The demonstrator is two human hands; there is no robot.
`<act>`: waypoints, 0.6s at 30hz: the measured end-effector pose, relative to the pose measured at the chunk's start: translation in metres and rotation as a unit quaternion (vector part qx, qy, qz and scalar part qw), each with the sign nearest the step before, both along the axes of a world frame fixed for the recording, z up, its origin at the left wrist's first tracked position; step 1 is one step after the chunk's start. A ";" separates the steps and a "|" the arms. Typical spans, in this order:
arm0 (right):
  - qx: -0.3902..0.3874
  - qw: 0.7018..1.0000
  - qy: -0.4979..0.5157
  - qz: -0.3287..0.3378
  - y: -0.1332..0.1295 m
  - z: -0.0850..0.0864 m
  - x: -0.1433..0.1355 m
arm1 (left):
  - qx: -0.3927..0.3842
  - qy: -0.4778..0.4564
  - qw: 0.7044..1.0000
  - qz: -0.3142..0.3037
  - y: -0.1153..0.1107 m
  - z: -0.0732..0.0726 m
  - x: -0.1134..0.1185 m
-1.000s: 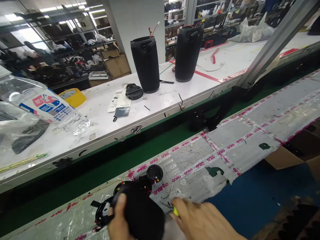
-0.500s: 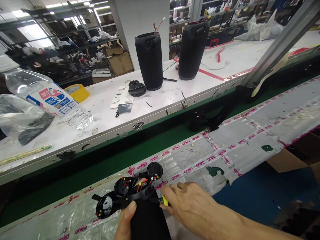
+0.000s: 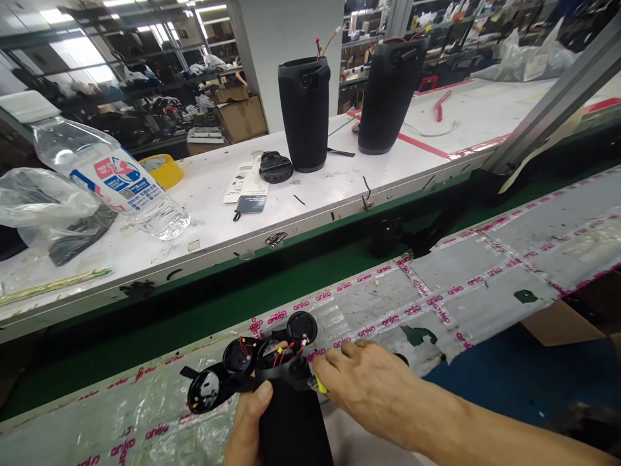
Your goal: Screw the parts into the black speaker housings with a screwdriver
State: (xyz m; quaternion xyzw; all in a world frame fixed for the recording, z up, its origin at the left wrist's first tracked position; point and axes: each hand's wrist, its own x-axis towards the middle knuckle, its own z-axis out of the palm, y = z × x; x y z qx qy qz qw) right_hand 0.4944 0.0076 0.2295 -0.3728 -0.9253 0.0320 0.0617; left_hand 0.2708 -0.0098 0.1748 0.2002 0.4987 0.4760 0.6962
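Observation:
A black fabric-covered speaker body (image 3: 295, 421) stands in front of me, its top open and red wires with connectors (image 3: 280, 353) poking out. My left hand (image 3: 250, 421) wraps its left side, the thumb pressed below the rim. Against the rim's right side, my right hand (image 3: 369, 388) is closed around a small yellow-handled knife (image 3: 319, 384); most of the tool is covered by the fingers. Round black caps (image 3: 204, 391) with short wires lie beyond and left of the body, one further round cap (image 3: 301, 327) behind it.
On the white bench (image 3: 213, 226) stand two similar speaker bodies (image 3: 305, 116), a plastic bottle (image 3: 116, 175), yellow tape (image 3: 162, 171), a black cap (image 3: 275, 167) and tags (image 3: 251, 204). A metal post (image 3: 543, 97) rises at right. The taped grey surface (image 3: 373, 298) runs below.
The view has shifted a little, so the bench things sit farther right. Both hands keep their hold, and the knife remains at the speaker's rim.

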 end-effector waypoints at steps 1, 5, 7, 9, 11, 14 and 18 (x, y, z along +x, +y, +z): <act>0.002 1.000 -0.001 0.004 0.001 -0.001 0.001 | 0.005 0.000 1.000 0.000 -0.001 0.001 0.001; 0.006 1.000 -0.008 0.015 0.004 -0.002 0.003 | 0.013 0.002 1.000 0.004 -0.005 0.006 0.006; 0.006 0.999 -0.024 0.021 0.005 -0.001 0.003 | 0.003 0.007 1.000 0.008 -0.006 0.009 0.008; 0.008 0.999 -0.043 0.032 0.006 0.001 0.002 | -0.008 0.014 1.000 0.013 -0.008 0.012 0.010; 0.008 0.997 -0.059 0.039 0.008 0.004 0.002 | -0.020 0.022 0.999 0.018 -0.010 0.017 0.011; 0.010 0.996 -0.072 0.050 0.009 0.006 0.001 | -0.047 0.043 0.998 0.020 -0.013 0.024 0.012; 0.016 0.994 -0.080 0.068 0.009 0.005 0.003 | -0.053 0.104 0.993 0.000 -0.014 0.030 0.011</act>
